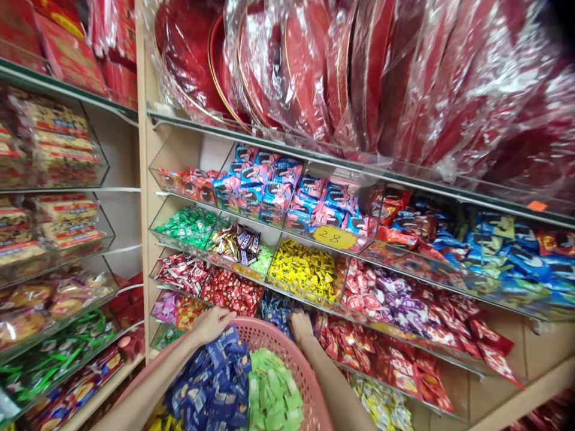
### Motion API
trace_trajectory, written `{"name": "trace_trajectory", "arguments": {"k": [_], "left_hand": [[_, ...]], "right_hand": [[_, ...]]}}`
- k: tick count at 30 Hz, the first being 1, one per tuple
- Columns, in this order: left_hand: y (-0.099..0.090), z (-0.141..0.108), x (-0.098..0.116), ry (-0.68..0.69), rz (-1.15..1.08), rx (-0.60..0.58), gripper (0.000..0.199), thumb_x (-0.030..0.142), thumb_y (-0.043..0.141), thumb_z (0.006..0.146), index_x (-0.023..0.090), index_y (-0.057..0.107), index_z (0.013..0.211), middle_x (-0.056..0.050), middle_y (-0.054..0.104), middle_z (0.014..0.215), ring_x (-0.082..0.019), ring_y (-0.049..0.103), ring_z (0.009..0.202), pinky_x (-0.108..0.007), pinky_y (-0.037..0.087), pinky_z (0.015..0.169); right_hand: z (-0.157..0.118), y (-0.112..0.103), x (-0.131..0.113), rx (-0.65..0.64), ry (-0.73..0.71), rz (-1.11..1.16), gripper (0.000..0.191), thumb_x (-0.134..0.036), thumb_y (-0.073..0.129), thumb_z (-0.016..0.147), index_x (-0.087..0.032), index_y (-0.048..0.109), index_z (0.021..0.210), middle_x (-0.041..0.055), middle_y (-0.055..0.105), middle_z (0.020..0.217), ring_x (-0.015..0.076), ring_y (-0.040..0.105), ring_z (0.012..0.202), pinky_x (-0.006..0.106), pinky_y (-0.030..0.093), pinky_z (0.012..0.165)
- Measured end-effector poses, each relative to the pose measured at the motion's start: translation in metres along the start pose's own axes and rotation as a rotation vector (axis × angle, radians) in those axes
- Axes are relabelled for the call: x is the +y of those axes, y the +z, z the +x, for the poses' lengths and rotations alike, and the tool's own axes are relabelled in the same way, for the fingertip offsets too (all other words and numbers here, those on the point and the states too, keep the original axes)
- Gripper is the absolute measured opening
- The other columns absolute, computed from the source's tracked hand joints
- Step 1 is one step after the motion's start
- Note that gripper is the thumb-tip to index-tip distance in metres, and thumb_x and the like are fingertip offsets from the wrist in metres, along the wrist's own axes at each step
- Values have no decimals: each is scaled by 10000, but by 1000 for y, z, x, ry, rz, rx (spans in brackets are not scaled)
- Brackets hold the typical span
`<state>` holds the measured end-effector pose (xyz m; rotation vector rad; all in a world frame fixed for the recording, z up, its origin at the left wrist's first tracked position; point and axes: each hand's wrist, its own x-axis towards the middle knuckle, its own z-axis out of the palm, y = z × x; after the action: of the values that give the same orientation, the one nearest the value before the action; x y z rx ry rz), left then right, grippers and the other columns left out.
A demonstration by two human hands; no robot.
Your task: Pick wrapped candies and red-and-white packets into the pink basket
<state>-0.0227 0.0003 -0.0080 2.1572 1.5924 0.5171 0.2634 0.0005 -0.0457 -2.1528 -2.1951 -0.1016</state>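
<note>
A pink plastic basket (309,374) stands low in front of me, holding dark blue wrapped candies (215,374), light green wrapped candies (274,389) and some yellow ones at the lower left. My left hand (217,323) is at the basket's far left rim, its fingers bent over the edge. Just past the rim, my right hand (300,325) is in a shelf bin of dark blue wrapped candies (275,308). Its fingers are curled down, with the tips hidden, so whether candy is in them does not show.
Clear-fronted bins of green (186,224), yellow (303,269) and red candies (231,290) surround the hands. Blue snack packs (265,182) fill a higher row, with a yellow "28" tag (335,237). Plastic-wrapped red round items (309,72) lean above. A wooden upright (144,179) divides the shelving.
</note>
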Motion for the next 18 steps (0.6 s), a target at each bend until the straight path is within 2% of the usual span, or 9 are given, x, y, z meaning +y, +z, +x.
{"name": "trace_trajectory", "arguments": {"k": [2,6,9,14,18], "left_hand": [[1,0,-3,7,11,29,520,598,251,782,201,532,600,30,561,592,-131,539,594,-199,259,499],[4,2,-6,22,-6,14,502,578,263,791,200,534,602,26,575,603,-134,550,605,-203,267,506],[4,3,-6,44,-9,7,516,586,255,791,195,525,591,28,558,580,-128,537,580,-206,255,497],[-1,2,-1,69,-3,15,539,589,239,794,179,505,567,30,516,537,-109,503,539,-199,254,503],[-7,0,8,57,3,-2,551,604,235,786,179,501,559,26,506,536,-110,505,546,-192,262,510]], "right_hand": [[0,0,0,21,-6,-2,267,-86,397,783,-145,644,864,130,595,996,223,500,1003,325,363,812],[2,-2,0,108,20,17,298,-60,379,781,-158,618,929,130,585,1032,219,513,997,321,371,810],[1,-3,6,189,57,99,290,-84,357,799,-172,611,906,123,607,975,207,554,923,292,391,760],[-4,1,22,358,125,447,277,-179,330,816,-167,606,825,97,635,830,198,595,802,277,420,704],[-11,-1,29,457,149,723,263,-263,362,784,-149,596,744,100,642,762,209,598,731,309,433,700]]}}
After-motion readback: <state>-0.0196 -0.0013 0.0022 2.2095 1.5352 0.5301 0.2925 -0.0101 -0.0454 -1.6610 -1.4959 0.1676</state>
